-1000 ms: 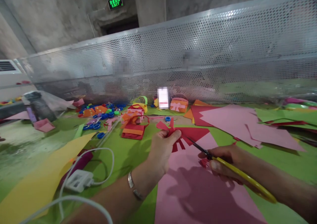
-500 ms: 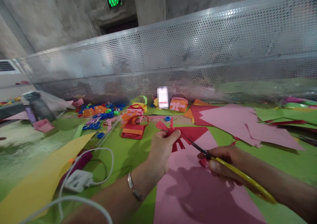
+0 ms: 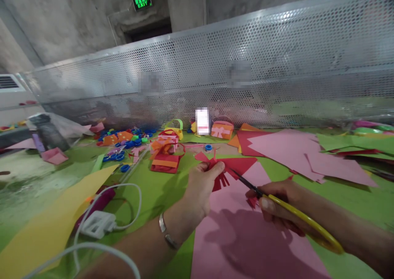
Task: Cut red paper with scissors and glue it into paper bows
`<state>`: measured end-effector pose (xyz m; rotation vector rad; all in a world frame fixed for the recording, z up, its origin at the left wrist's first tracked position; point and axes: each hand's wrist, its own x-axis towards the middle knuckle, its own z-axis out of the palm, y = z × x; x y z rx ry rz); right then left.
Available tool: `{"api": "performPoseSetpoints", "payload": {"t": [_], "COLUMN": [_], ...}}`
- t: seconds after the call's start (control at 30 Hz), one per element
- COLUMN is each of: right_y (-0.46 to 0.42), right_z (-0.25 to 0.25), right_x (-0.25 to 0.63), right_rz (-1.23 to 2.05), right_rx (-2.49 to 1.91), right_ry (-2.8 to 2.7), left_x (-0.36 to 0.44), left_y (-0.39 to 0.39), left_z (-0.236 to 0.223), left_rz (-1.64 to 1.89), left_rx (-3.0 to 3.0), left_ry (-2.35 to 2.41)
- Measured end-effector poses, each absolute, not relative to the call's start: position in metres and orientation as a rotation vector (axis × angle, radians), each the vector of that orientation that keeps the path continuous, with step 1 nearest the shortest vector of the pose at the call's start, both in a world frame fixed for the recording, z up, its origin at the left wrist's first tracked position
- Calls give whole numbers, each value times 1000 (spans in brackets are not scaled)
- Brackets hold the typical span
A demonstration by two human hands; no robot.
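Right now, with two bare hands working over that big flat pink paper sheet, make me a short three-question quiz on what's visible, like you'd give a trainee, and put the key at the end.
1. Multiple choice: what does the left hand pinch?
a) a white plastic cable
b) a piece of red paper with cut strips
c) a blue plastic ring
2. True or false: the right hand holds the dark-bladed scissors with yellow handles.
3. Fill in the blank: the silver-coloured bracelet sits on the ____ wrist.

Key: 1. b; 2. true; 3. left.
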<state>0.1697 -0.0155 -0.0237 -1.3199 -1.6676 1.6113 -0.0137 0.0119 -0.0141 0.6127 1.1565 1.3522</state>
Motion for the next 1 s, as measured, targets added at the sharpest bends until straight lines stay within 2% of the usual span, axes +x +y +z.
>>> {"api": "performPoseSetpoints", "payload": {"t": [0.3,0.6,1.0], "right_y": [-9,-17,-16], "right_z": [-38,-29,-28], "right_x": [182,184,191], "right_rz": [1620,1692,1934], "right_rx": [-1302,-1258,-1217], "right_ry": [-1821,-1800,-1503], "left_x": [-15,-15,-15], "left_y": [13,14,13], "left_z": [-15,-17,-14], "left_rz": [1185,1138,1017], "left_rx": [529,531,593], "left_ry": [1185,1258,1322]}}
